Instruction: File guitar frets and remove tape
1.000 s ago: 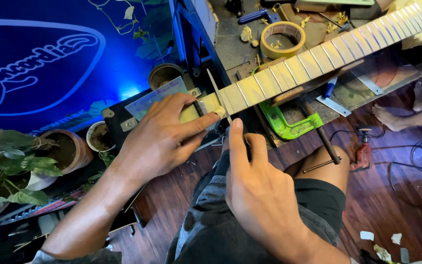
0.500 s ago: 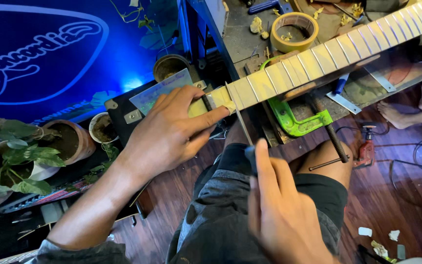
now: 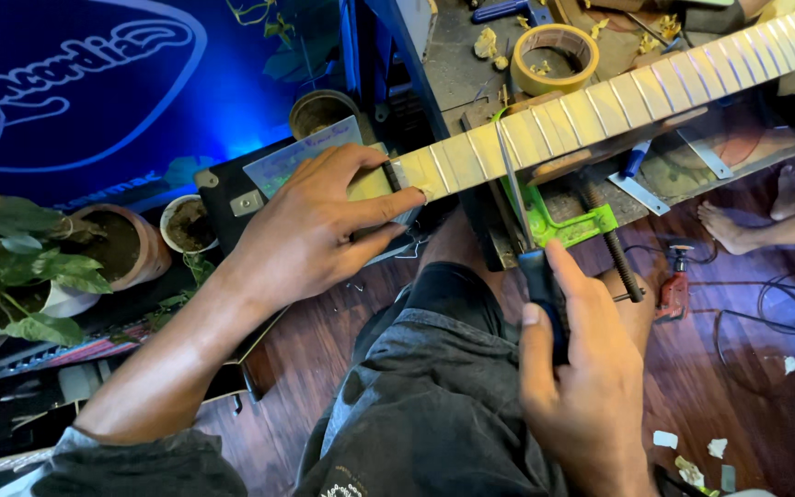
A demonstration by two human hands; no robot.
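Two bare hands work on one guitar neck (image 3: 600,106), which lies slantwise from the upper right corner down to the middle, its near end sticking out past the edge of the table (image 3: 471,55). The left hand (image 3: 310,230) lies flat over that free end, fingers closed around it, thumb along the side. The right hand (image 3: 577,368) is closed around the dark handle of one thin file (image 3: 512,179); its blade rises across the fretboard between two frets, near the end of the neck. One green clamp (image 3: 558,221) sits under the neck, just beside the blade, with its dark screw hanging down.

Below the neck the person's grey-trousered knee fills the space, so little room is left between hands and table edge. On the right the wooden floor (image 3: 738,368) is more open, with cables and one bare foot (image 3: 729,230) of another person. One tape roll (image 3: 556,57) lies on the table. Three pots (image 3: 112,244) stand at the left.
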